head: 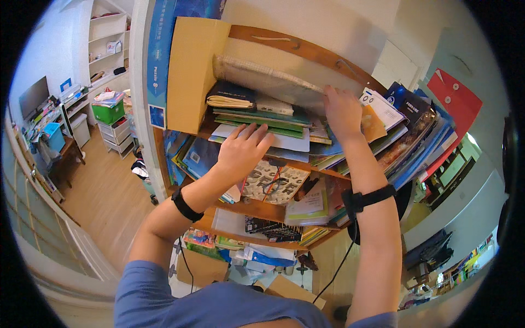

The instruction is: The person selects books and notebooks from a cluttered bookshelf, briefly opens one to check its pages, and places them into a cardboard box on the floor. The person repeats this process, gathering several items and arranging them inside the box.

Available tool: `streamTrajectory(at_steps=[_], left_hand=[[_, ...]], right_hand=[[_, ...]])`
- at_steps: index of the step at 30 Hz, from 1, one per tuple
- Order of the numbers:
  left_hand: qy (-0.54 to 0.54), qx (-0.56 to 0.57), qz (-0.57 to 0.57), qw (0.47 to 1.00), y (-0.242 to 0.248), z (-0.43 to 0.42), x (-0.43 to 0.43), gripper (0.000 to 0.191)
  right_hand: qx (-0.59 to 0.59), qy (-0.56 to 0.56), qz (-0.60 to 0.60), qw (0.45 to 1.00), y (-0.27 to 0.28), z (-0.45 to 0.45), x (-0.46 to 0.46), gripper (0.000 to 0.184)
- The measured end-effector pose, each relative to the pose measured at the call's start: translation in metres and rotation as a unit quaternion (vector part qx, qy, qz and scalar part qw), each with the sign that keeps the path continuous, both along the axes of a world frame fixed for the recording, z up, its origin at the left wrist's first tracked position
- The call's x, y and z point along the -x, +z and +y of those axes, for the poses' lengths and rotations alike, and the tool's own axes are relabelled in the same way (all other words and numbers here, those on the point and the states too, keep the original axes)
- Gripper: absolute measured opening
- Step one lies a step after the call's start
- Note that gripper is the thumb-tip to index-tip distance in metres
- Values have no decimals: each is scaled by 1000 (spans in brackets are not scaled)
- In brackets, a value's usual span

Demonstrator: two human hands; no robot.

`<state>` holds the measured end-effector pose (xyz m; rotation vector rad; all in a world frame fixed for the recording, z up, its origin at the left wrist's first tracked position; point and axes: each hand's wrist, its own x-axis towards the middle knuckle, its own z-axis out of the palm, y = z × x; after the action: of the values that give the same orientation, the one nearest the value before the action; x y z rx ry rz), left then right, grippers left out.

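My left hand (245, 148) rests, fingers spread, over the front edge of white papers (287, 141) on the upper shelf of a wooden bookcase. Under and behind it lie green folders (262, 125), a dark-covered book (231, 95) and a white-spined book (275, 107). My right hand (343, 110) is raised at the right end of a large, flat, pale patterned item (266, 78), which tilts above the books. The fingertips meet its edge; whether they grip it is hard to tell. Black straps circle both forearms.
A yellow box (192, 78) and a blue puzzle box (158, 65) stand at the left end. Folders and a red envelope (455, 96) lean at the right. Lower shelves hold books (275, 180) and papers. Cardboard boxes (203, 266) sit below. Black cables hang near both arms.
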<state>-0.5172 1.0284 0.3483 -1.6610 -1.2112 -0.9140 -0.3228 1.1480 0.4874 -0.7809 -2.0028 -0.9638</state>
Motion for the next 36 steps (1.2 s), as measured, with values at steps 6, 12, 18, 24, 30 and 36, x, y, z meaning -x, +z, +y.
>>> streamTrajectory(at_steps=[6,12,18,24,30,36], left_hand=[[4,21,37,999,3,0,3,21],[-47,-25,29,998,26,3,13,24],[45,130,-101,985,45,18,21,32],[33,136,-89,986,36,21,25,18],[-45,70,-88,993,13,11,28,28],[-62,20,-97,993,13,10,23,42]], right_hand=[[-26,28,-35,999,2,-10,-3,17],[237,-69,64,967,8,-25,-11,27],[360,33,-9,932,2,-17,-34,42],[384,-83,-195,899,-14,-12,-29,73],[253,-83,-258,929,-46,4,-3,70],[165,-45,-221,960,-55,15,-4,49]])
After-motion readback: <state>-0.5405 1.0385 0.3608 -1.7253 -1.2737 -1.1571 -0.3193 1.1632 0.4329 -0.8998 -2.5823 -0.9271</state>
